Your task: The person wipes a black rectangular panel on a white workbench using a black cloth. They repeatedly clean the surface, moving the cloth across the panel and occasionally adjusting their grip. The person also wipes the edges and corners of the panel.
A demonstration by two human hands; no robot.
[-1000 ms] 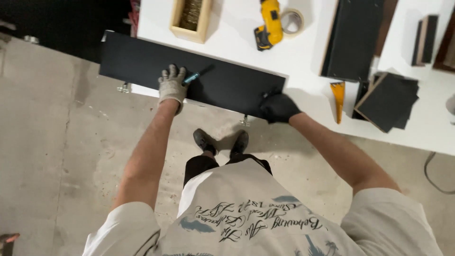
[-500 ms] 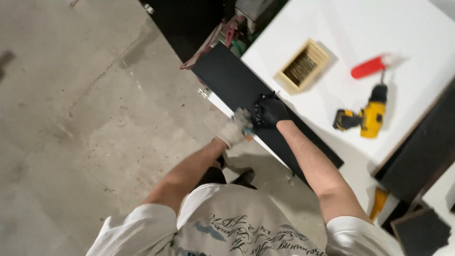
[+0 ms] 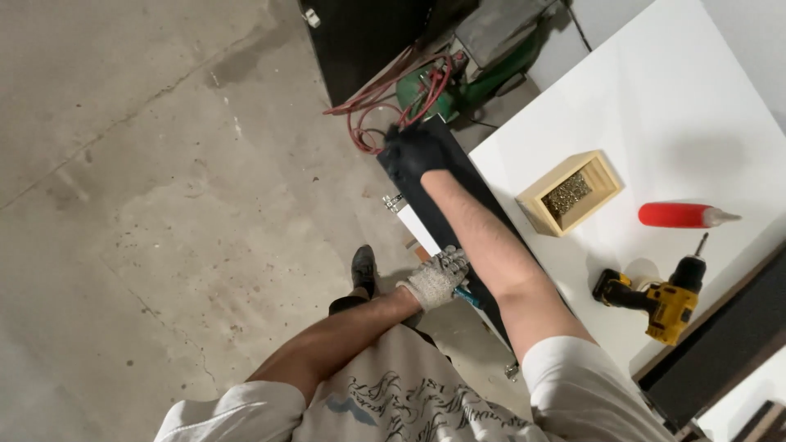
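Now the right hand (image 3: 416, 152), in its black glove, has slid out from beside the left to the far end of the long black board (image 3: 458, 237), and the view has swung round over the concrete floor (image 3: 147, 205). That hand lies over the board's far end, fingers curled on it. Back at the near stretch of the board, the left hand (image 3: 435, 278), in a grey knit glove, is closed around a small blue-tipped tool (image 3: 468, 297) whose tip pokes out against the board's edge. On the board's table side stand a wooden box of screws (image 3: 571, 193), a red tube (image 3: 684, 215) and a yellow cordless drill (image 3: 659, 299), all on the white table (image 3: 679, 98).
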